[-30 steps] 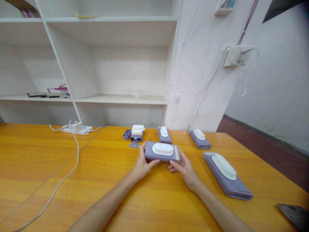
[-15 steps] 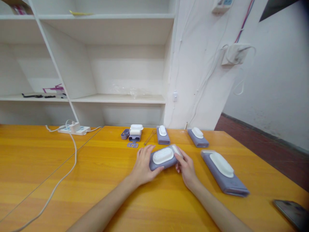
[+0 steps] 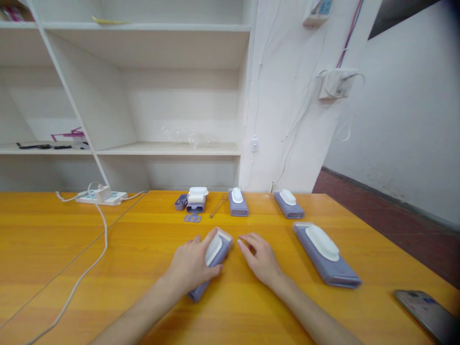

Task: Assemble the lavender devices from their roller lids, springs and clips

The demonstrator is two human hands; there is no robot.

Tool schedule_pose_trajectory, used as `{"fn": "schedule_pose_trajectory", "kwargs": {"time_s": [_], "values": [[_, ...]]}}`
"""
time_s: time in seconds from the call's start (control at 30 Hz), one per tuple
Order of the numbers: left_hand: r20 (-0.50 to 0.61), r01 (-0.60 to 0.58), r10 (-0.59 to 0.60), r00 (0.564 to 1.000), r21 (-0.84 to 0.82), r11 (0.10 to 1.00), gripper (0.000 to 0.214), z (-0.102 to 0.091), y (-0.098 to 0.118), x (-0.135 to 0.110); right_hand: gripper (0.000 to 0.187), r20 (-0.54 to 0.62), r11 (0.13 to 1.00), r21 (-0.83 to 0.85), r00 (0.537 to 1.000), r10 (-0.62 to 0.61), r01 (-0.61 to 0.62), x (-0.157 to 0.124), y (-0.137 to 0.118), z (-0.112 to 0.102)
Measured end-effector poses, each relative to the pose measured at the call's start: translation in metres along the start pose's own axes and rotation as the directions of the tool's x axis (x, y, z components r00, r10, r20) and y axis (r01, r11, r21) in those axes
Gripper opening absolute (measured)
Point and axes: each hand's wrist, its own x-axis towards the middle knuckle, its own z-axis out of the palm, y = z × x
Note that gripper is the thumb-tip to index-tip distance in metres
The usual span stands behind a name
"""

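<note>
A purple box with a white brush-like top [image 3: 214,251] lies on the orange table [image 3: 143,249], turned lengthwise toward me. My left hand [image 3: 190,263] rests over its left side with the fingers curled around it. My right hand [image 3: 259,258] lies flat on the table just right of the box, fingers spread and holding nothing. A larger purple box with a white top [image 3: 325,254] lies to the right of my right hand.
Two more purple boxes [image 3: 237,202] [image 3: 288,204] and a pile of loose purple and white parts [image 3: 194,201] sit along the table's back edge. A power strip [image 3: 98,195] with a white cable lies at back left. A phone [image 3: 426,314] is at the front right corner. White shelves stand behind.
The purple box was held up crosswise in both hands; now it is down on the table, turned lengthwise. My right hand has let go and lies flat beside it.
</note>
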Motion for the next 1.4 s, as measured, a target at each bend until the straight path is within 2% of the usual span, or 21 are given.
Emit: {"fn": "schedule_pose_trajectory", "kwargs": {"time_s": [0.13, 0.23, 0.37, 0.47, 0.53, 0.63, 0.8, 0.93, 1.1, 1.27, 1.37, 1.4], "values": [[-0.027, 0.195, -0.193, 0.981, 0.114, 0.974, 0.077, -0.002, -0.035, -0.006, 0.027, 0.043, 0.998, -0.051, 0.999, -0.017, 0.019, -0.002, -0.002, 0.0], [-0.029, 0.284, -0.283, 0.959, 0.15, 0.947, 0.076, -0.005, -0.052, -0.003, 0.026, 0.042, 0.999, -0.046, 0.999, -0.025, 0.027, -0.002, -0.001, 0.0], [-0.013, 0.348, -0.351, 0.936, 0.173, 0.921, 0.081, -0.009, -0.063, 0.004, 0.026, 0.04, 0.998, -0.055, 0.999, -0.028, 0.03, -0.001, 0.0, 0.0], [-0.039, 0.351, -0.35, 0.936, 0.165, 0.922, 0.089, -0.014, -0.066, 0.013, 0.025, 0.038, 0.997, -0.064, 0.999, -0.028, 0.03, -0.001, 0.001, 0.0], [-0.154, 0.34, -0.317, 0.936, 0.154, 0.928, 0.087, -0.019, -0.067, 0.025, 0.025, 0.037, 0.997, -0.065, 0.999, -0.028, 0.03, -0.001, 0.001, 0.001], [-0.272, 0.357, -0.312, 0.91, 0.132, 0.925, 0.072, -0.028, -0.067, 0.055, 0.024, 0.038, 0.998, -0.06, 0.999, -0.03, 0.032, 0.0, 0.002, 0.001], [-0.312, 0.421, -0.377, 0.872, 0.088, 0.903, 0.065, -0.028, -0.059, 0.114, 0.024, 0.039, 0.997, -0.065, 0.999, -0.031, 0.034, -0.001, 0.001, 0.001], [-0.288, 0.476, -0.442, 0.849, 0.055, 0.878, 0.066, -0.016, -0.051, 0.142, 0.024, 0.048, 0.997, -0.077, 0.998, -0.029, 0.032, -0.001, 0.002, 0.0], [-0.204, 0.481, -0.46, 0.864, 0.064, 0.874, 0.051, -0.008, -0.05, 0.153, 0.023, 0.05, 0.995, -0.09, 0.998, -0.029, 0.033, -0.001, 0.002, 0.0], [-0.239, 0.476, -0.449, 0.861, 0.068, 0.877, 0.045, -0.013, -0.048, 0.148, 0.023, 0.048, 0.995, -0.085, 0.998, -0.045, 0.049, -0.002, 0.002, 0.0], [-0.289, 0.438, -0.405, 0.867, 0.056, 0.897, 0.048, -0.017, -0.036, 0.138, 0.025, 0.005, 0.995, -0.087, 0.999, -0.042, 0.042, -0.002, 0.003, 0.001], [-0.285, 0.403, -0.376, 0.882, 0.04, 0.914, 0.048, -0.018, -0.03, 0.133, 0.027, -0.024, 0.995, -0.091, 0.999, -0.037, 0.035, -0.002, 0.003, 0.001]]}}
